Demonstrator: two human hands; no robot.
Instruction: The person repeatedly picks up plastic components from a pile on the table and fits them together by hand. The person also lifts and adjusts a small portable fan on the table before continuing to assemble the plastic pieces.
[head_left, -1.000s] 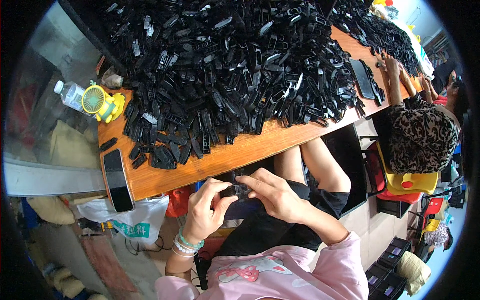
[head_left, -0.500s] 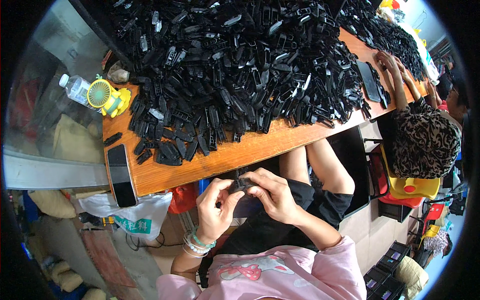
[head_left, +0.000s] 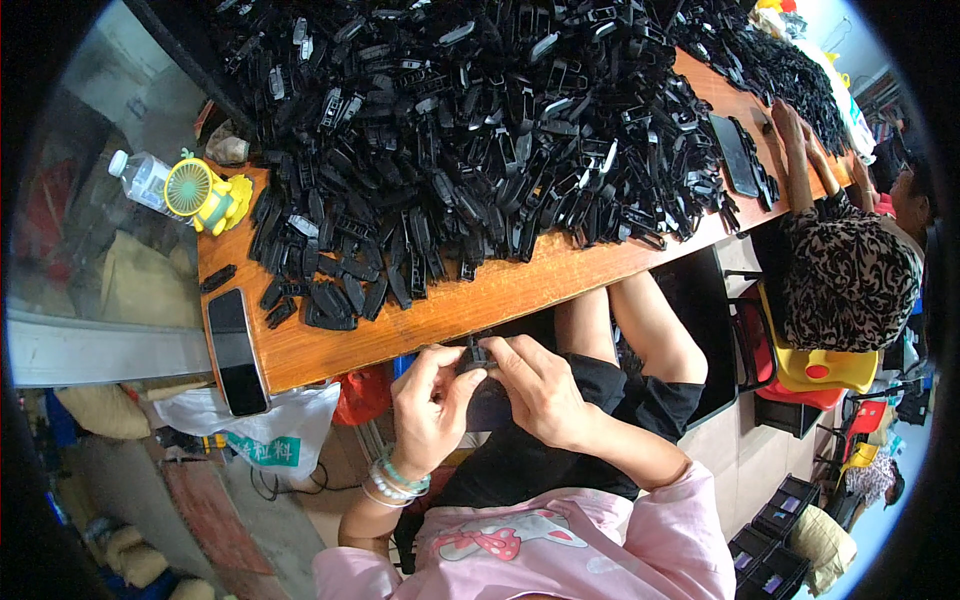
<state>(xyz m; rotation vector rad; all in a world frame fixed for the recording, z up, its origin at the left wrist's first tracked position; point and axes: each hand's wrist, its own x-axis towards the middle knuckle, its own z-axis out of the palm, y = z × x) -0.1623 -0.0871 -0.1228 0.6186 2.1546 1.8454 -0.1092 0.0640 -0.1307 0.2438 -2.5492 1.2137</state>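
Just off the table's front edge, a small black plastic part [head_left: 476, 356] is held between my two hands. My left hand [head_left: 430, 408] pinches its left side with thumb and fingers. From the other side, the fingertips of my right hand [head_left: 540, 392] press against it. Fingers cover much of the part, so its full shape is hidden. Beyond my hands, a big heap of similar black plastic parts [head_left: 450, 150] spreads over the wooden table [head_left: 430, 318].
A phone [head_left: 236, 350] lies at the table's left corner, near a yellow fan [head_left: 205, 195] and a plastic bottle [head_left: 145, 180]. Another phone [head_left: 735, 155] rests to the right. A co-worker [head_left: 850, 270] sits at the far right. Black crates [head_left: 785, 510] stand on the floor.
My right fingers have shifted over the part's top and right side, and the part sits slightly higher between my hands. The co-worker's hands have moved a little.
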